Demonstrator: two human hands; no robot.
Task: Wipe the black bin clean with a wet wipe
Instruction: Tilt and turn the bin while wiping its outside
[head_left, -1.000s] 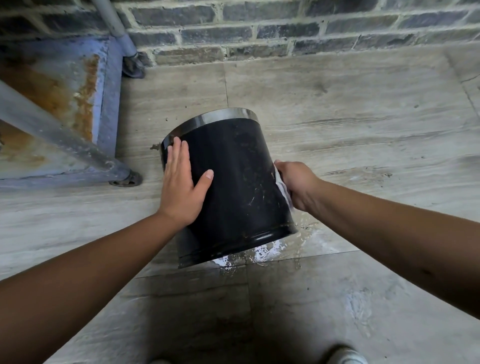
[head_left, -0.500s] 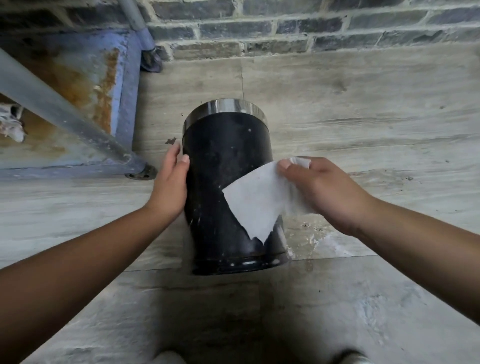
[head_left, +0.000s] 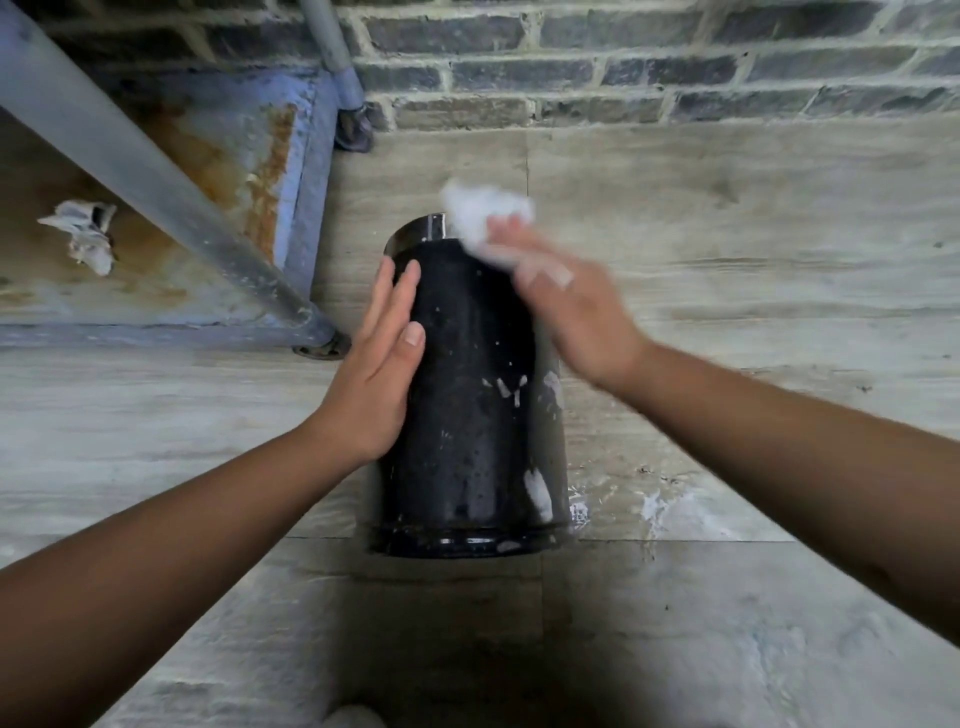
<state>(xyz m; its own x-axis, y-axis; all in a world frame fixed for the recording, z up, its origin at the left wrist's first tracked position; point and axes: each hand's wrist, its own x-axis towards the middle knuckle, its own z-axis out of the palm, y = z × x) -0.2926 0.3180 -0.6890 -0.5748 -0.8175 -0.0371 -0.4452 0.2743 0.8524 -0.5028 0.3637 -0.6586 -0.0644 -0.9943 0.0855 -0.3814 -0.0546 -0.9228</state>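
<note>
The black bin (head_left: 467, 415) lies on its side on the floor, its chrome rim (head_left: 415, 231) pointing away from me toward the brick wall. White smears and specks dot its glossy side. My left hand (head_left: 376, 369) rests flat against the bin's left side, fingers straight. My right hand (head_left: 566, 306), blurred by motion, presses a crumpled white wet wipe (head_left: 485, 213) on the bin's upper right side near the rim.
A rusty blue metal frame (head_left: 270, 171) with a grey diagonal pipe (head_left: 156, 187) stands at the left, a crumpled tissue (head_left: 83, 234) on it. The brick wall (head_left: 623, 62) runs along the back. Wet white streaks (head_left: 665, 512) mark the tile floor right of the bin.
The right hand has carried the wipe from the bin's middle up to the rim end, and the wipe is now bunched. The left hand slid up along the bin's side.
</note>
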